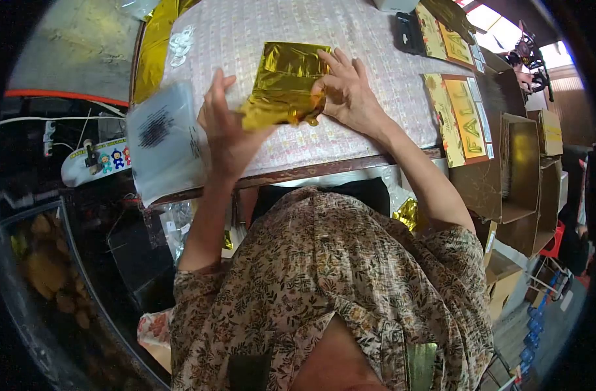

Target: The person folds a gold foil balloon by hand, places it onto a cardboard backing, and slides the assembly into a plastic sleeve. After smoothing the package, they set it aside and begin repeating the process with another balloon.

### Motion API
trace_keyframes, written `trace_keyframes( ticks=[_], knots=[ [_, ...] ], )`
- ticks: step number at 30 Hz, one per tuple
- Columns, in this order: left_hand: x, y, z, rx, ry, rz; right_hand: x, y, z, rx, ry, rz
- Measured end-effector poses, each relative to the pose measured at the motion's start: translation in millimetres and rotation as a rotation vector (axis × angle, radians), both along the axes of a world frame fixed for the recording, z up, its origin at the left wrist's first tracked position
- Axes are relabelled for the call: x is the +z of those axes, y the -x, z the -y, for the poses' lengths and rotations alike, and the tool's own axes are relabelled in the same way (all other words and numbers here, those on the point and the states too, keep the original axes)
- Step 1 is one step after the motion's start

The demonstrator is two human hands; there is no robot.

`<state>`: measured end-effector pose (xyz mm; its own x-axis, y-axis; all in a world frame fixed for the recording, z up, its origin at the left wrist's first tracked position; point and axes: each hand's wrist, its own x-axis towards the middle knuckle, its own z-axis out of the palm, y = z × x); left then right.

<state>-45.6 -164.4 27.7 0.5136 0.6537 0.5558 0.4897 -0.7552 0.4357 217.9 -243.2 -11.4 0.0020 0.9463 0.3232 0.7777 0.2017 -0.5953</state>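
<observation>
A flat, folded gold foil balloon (289, 75) lies on the cloth-covered table in front of me, its near end bunched and raised. My right hand (355, 98) pinches its right edge between thumb and finger, other fingers lifted. At the balloon's near left corner is my left hand (229, 127), slightly blurred, fingers stretched upward and thumb close to the foil. Whether that thumb touches the foil is hard to make out. Left of that hand sits a stack of clear plastic bags (164, 140) with dark print.
White rings or loops (180, 45) lie at the table's far left. Two printed "FALL" packages, one at the right edge (464, 120) and one farther back (444, 36), lie near a black plastic piece (410, 34). Open cardboard boxes (519, 169) stand right of the table.
</observation>
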Motion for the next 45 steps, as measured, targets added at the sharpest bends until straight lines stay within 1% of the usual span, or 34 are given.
trace_keyframes(
  ticks=[2, 4, 5, 6, 9, 13, 15, 19, 21, 24, 27, 31, 33, 34, 36, 40, 43, 45],
  knots=[
    [-6.9, 2.5, 15.0, 0.018, -0.043, 0.014, 2.9, 1.5, 1.7, -0.005, 0.017, -0.017],
    [-3.8, 4.7, 33.4, 0.011, -0.199, -0.222, 2.5, 1.7, 1.3, -0.010, 0.029, -0.029],
    [-5.5, 0.0, 42.2, -0.028, -0.188, -0.168, 0.8, 1.6, 1.0, -0.010, 0.010, -0.024],
    [-5.5, -7.6, 46.8, -0.028, -0.188, -0.167, -0.2, 1.2, 0.8, -0.010, -0.008, -0.019],
    [6.9, -30.3, 58.1, -0.026, -0.197, -0.269, 0.8, 0.8, 1.0, -0.007, -0.006, -0.023],
    [-3.7, -34.4, 43.1, -0.084, -0.152, -0.253, 5.6, -0.2, 3.9, -0.005, 0.009, -0.035],
    [-6.8, -34.3, 40.9, -0.111, -0.161, -0.195, 8.7, -1.2, 6.9, 0.000, 0.016, -0.044],
    [-8.2, -34.1, 41.1, -0.112, -0.126, -0.208, 11.4, -3.6, 10.2, 0.005, 0.076, -0.047],
    [-12.2, -33.7, 41.3, -0.129, -0.147, -0.206, 9.3, -4.4, 11.7, -0.005, 0.101, -0.025],
    [-15.6, -31.6, 42.1, -0.134, -0.117, -0.196, 6.9, -7.6, 17.4, -0.011, 0.062, 0.005],
    [-16.7, -31.4, 42.2, -0.132, -0.106, -0.198, 10.6, -9.4, 25.4, -0.034, 0.120, -0.002],
    [-17.1, -32.5, 41.9, -0.141, -0.104, -0.200, 14.9, -5.3, 28.2, -0.071, 0.101, -0.022],
    [-18.0, -33.0, 42.1, -0.146, -0.106, -0.201, 19.3, -1.4, 27.0, -0.044, 0.020, 0.067],
    [-17.9, -32.7, 42.1, -0.145, -0.104, -0.202, 21.7, -1.1, 26.2, -0.043, 0.022, 0.066],
    [-17.2, -31.9, 41.5, -0.156, -0.080, -0.197, 25.7, -0.8, 24.1, 0.004, 0.014, 0.150],
    [-16.6, -31.5, 40.8, -0.149, -0.077, -0.194, 24.0, -7.0, 20.7, 0.057, 0.057, 0.179],
    [-15.0, -31.3, 40.0, -0.156, -0.005, -0.148, 18.9, -7.6, 19.6, 0.054, 0.042, 0.149],
    [-13.8, -33.3, 38.4, -0.138, 0.097, -0.083, 16.8, -7.6, 18.9, 0.049, 0.089, 0.079]
  ],
)
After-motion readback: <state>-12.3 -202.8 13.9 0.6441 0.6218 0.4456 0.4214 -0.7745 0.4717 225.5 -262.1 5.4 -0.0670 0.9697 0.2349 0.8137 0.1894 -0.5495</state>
